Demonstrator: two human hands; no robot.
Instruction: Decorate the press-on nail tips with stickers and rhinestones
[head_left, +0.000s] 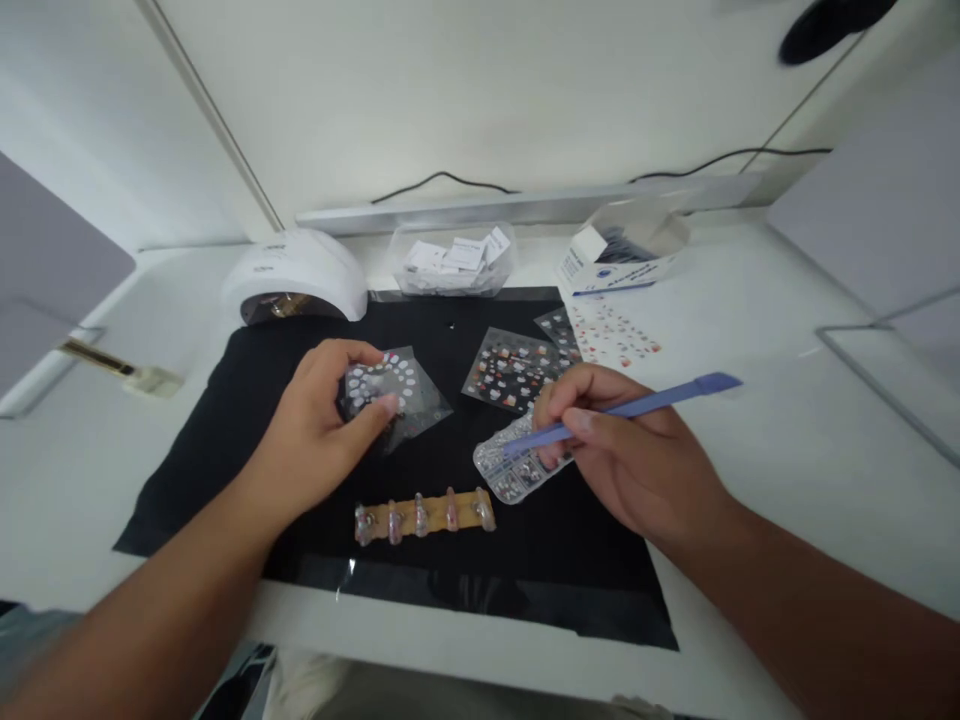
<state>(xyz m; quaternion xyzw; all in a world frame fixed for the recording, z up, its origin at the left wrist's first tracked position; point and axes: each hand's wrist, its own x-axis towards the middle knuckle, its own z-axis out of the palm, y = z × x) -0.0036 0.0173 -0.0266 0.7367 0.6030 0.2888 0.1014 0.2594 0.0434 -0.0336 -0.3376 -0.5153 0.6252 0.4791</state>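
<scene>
My left hand [322, 415] holds a small clear packet with a ring of white ovals [384, 385] between thumb and index finger, down at the black mat. In my right hand [611, 450] is a slim blue-purple stick [652, 402], gripped like a pen. Its flat lower end is over a clear compartment box of small shiny gems [511, 480], which my fingers partly cover. In front of both hands lies a tan strip [436, 515] carrying several decorated false nails [421, 515]. A clear sticker sheet [510, 370] rests just beyond my right hand.
The black mat [525, 590] covers the middle of the white table [757, 400]. Behind it stand a white nail lamp [315, 255], a clear tub of white cards [450, 285] and an open carton [622, 275]. A brush [124, 370] lies left. More stickers [619, 335] lie right.
</scene>
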